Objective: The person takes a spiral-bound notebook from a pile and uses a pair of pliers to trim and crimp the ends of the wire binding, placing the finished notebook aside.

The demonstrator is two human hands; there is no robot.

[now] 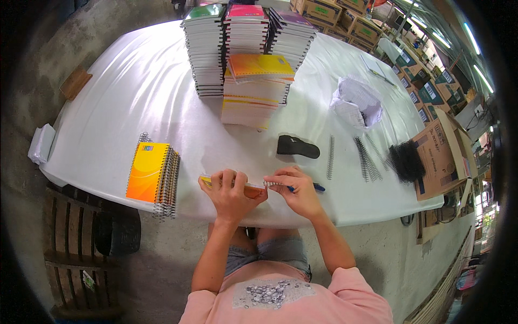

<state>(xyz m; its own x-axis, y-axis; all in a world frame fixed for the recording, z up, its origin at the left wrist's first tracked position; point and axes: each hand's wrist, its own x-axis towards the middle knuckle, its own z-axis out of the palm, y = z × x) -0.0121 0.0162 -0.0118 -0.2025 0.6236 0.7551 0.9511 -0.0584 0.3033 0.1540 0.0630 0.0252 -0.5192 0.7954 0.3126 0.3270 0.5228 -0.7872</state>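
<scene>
My left hand grips an orange-and-yellow notebook at the table's near edge, its fingers wrapped over the top. At the notebook's right end, my right hand pinches a short visible stretch of spiral coil. A dark blue slender tool passes under the right hand; whether the palm holds it, I cannot tell. To the left lies a stack of orange-yellow notebooks with dark coils along the edges. A black, shoe-sole-shaped piece and a loose coil lie beyond my right hand.
Tall notebook stacks stand at the back, with yellow-covered ones in front. More coils lie right, near a black coil bundle at an open carton. A crumpled white bag sits behind them. Cartons fill the far right.
</scene>
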